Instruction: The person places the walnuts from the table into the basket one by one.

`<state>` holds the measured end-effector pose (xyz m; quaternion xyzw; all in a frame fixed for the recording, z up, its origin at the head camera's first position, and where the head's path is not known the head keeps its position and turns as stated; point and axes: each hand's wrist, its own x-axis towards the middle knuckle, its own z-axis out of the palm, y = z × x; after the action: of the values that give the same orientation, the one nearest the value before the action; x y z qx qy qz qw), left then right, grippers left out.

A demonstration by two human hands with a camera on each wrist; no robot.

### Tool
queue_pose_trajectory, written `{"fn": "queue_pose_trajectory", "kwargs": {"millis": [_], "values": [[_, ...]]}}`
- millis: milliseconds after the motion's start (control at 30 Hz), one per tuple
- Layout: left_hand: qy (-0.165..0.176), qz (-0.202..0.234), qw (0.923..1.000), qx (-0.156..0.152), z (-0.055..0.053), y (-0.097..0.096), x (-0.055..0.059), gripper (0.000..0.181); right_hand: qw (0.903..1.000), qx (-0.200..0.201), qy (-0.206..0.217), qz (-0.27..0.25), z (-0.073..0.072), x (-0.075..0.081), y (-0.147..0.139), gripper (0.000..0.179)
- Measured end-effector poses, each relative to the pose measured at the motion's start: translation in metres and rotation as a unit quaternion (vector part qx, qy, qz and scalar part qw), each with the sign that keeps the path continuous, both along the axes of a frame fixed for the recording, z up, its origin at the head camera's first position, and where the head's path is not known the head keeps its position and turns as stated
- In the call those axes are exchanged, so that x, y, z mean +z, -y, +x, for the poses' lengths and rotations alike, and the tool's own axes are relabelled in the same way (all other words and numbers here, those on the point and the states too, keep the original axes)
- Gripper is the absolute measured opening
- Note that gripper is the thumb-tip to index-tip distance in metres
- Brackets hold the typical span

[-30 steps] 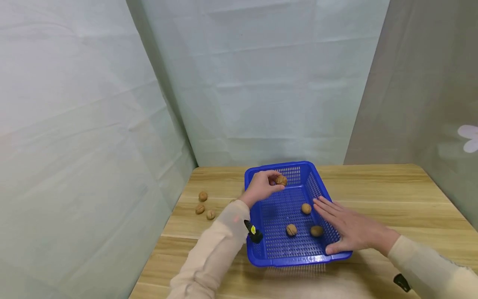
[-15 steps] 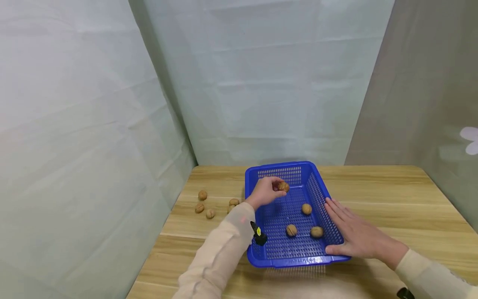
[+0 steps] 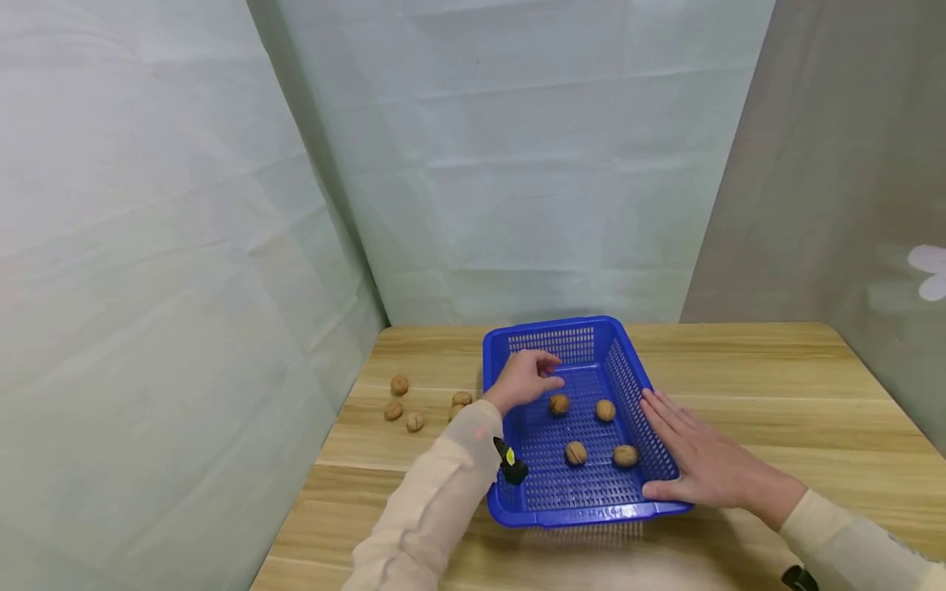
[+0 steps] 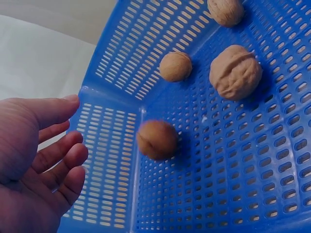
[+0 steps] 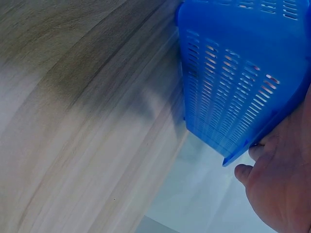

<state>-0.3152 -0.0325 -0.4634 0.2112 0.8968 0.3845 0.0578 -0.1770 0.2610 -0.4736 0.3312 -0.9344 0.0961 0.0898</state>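
A blue plastic basket [image 3: 587, 516] with slotted walls stands on the wooden table, and several walnuts lie spread over its floor. Above its left part is my left hand [image 3: 523, 379], holding nothing, with its fingers apart and loosely bent. Just beyond those fingertips, a slightly blurred walnut [image 4: 158, 140] shows over the basket floor in the left wrist view. My right hand [image 3: 705, 460] rests on the basket's right rim with its fingers stretched out, the thumb by the near right corner. The right wrist view shows part of that hand [image 5: 284, 167] against the basket's outer wall.
Left of the basket, three walnuts [image 3: 394, 410] lie in a loose group on the table [image 3: 776, 386]. A few more walnuts [image 3: 461, 399] sit close to the basket's left wall, partly hidden by the sleeve. Pale cloth sheets [image 3: 532, 164] hang behind and beside the table.
My left hand has come a little lower and nearer and has let go of a walnut, which is now in the basket. My right fingers have shifted outward along the right rim.
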Motion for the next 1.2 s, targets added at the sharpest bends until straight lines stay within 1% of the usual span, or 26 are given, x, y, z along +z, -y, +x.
{"fn": "queue_pose_trajectory", "kwargs": {"millis": [133, 300, 367, 433, 500, 567, 633, 733, 867, 967, 1100, 1200], "values": [[-0.01, -0.002, 0.9999, -0.001, 0.002, 0.001, 0.006, 0.038, 1.0, 0.002, -0.002, -0.002, 0.0, 0.0, 0.0, 0.11], [-0.035, 0.002, 0.9994, -0.001, 0.009, 0.011, 0.022, 0.036, 1.0, -0.002, -0.006, -0.005, -0.002, -0.001, 0.0, 0.109], [-0.046, 0.01, 0.9989, -0.001, 0.013, 0.02, 0.028, 0.036, 0.9999, -0.004, -0.007, -0.009, -0.002, -0.002, 0.0, 0.11], [-0.052, 0.019, 0.9984, 0.006, 0.017, 0.033, 0.031, 0.036, 0.9999, -0.007, -0.004, -0.014, -0.001, -0.004, 0.001, 0.11], [-0.061, 0.027, 0.9977, 0.017, 0.021, 0.048, 0.033, 0.036, 0.9997, -0.013, 0.003, -0.021, -0.001, -0.006, 0.001, 0.11], [-0.062, 0.04, 0.9968, 0.033, 0.024, 0.065, 0.032, 0.036, 0.9994, -0.02, 0.01, -0.027, -0.002, -0.007, 0.001, 0.11], [-0.062, 0.047, 0.9955, 0.053, 0.026, 0.083, 0.029, 0.037, 0.999, -0.024, 0.016, -0.033, -0.002, -0.007, 0.002, 0.109], [-0.066, 0.063, 0.9922, 0.085, 0.031, 0.109, 0.021, 0.037, 0.9987, -0.025, 0.018, -0.04, -0.003, -0.007, 0.002, 0.109], [-0.063, 0.069, 0.9855, 0.141, 0.04, 0.142, 0.005, 0.035, 0.9983, -0.02, 0.021, -0.05, -0.003, -0.006, 0.003, 0.109], [-0.052, 0.076, 0.9794, 0.18, 0.046, 0.167, -0.009, 0.034, 0.9977, -0.017, 0.026, -0.06, -0.003, -0.006, 0.003, 0.11], [-0.04, 0.086, 0.9712, 0.219, 0.054, 0.196, -0.024, 0.032, 0.9969, -0.016, 0.033, -0.07, -0.003, -0.007, 0.003, 0.112], [-0.032, 0.069, 0.9673, 0.242, 0.059, 0.214, -0.037, 0.032, 0.9966, -0.016, 0.037, -0.071, -0.003, -0.006, 0.003, 0.113]]}}
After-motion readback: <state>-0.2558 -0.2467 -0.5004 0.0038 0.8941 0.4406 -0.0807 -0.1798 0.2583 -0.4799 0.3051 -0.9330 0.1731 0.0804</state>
